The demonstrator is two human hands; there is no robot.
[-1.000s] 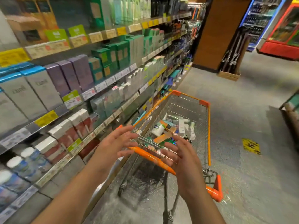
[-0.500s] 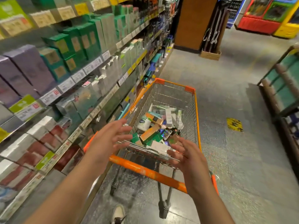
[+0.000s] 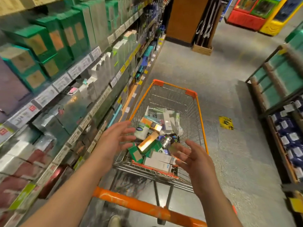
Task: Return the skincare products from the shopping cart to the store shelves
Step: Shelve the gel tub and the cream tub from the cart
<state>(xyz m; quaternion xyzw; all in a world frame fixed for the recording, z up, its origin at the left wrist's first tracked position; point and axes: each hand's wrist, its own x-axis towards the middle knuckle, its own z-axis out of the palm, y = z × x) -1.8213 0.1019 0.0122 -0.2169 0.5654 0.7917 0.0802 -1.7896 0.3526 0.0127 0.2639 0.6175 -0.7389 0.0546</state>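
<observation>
Store shelves (image 3: 91, 82) run down the left side of a supermarket aisle, packed with green boxes (image 3: 54, 40) on an upper level, pale cartons below them and red-and-white packs (image 3: 24, 161) lower down, each level edged with price labels. Grey speckled floor (image 3: 229, 161) stretches ahead to a brown pillar (image 3: 183, 18) and to red and yellow display coolers (image 3: 262, 13) at the far right, with a yellow sticker (image 3: 226, 122) on the floor beside the cart. An orange-rimmed wire shopping cart (image 3: 200, 115) stands close alongside the shelves, its orange handle bar (image 3: 139, 205) nearest the camera. Inside the basket lies a jumble of skincare products (image 3: 157, 141): green boxes, an orange-faced carton, white cartons and tubes, a white tub with a blue label, and some dark packets. The left hand (image 3: 113, 140) hovers over the near left part of the basket, fingers spread and relaxed, holding nothing. The right hand (image 3: 193, 158) hovers over the near right part, palm turned inward, fingers likewise loose and empty. Both hands are above the products without touching them, and neither is on the handle bar. The tip of a shoe (image 3: 114, 221) shows at the bottom edge.
</observation>
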